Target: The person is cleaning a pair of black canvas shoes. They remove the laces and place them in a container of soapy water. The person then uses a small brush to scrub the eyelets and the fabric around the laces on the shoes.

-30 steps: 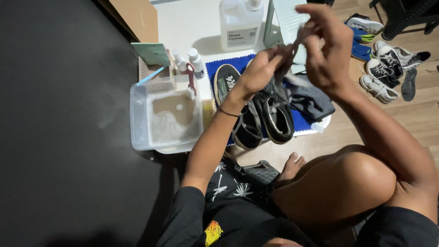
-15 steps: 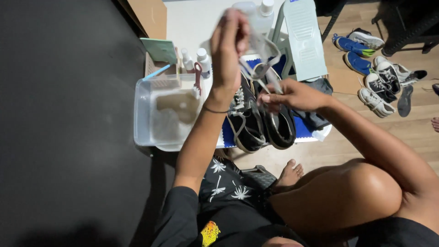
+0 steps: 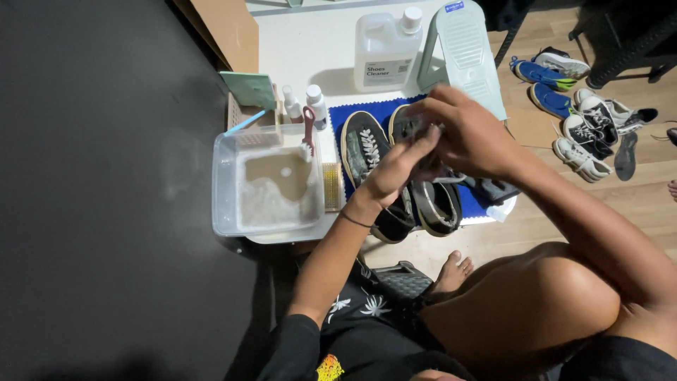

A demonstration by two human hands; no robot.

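Observation:
Both of my hands meet above a pair of black sneakers on a blue mat (image 3: 343, 113). My left hand (image 3: 395, 169) and my right hand (image 3: 469, 137) are closed together on a bunched pale shoelace (image 3: 415, 128), most of which is hidden by the fingers. The left sneaker (image 3: 362, 152) lies sole down with its white laces showing. The right sneaker (image 3: 437, 208) is partly hidden under my hands, its opening facing up. A dark cloth (image 3: 499, 190) lies beside it.
A clear tub (image 3: 224, 185) of soapy water with a reddish-handled brush (image 3: 309, 128) stands left of the mat. Behind are two small white bottles (image 3: 315, 101), a white cleaner jug (image 3: 384, 49) and a pale green plastic stand (image 3: 462, 53). Several shoes (image 3: 589, 123) lie on the wooden floor at right.
My left hand, raised high with the lace stretched up, has come down. Both hands now meet low over the right sneaker, with the lace bunched between them.

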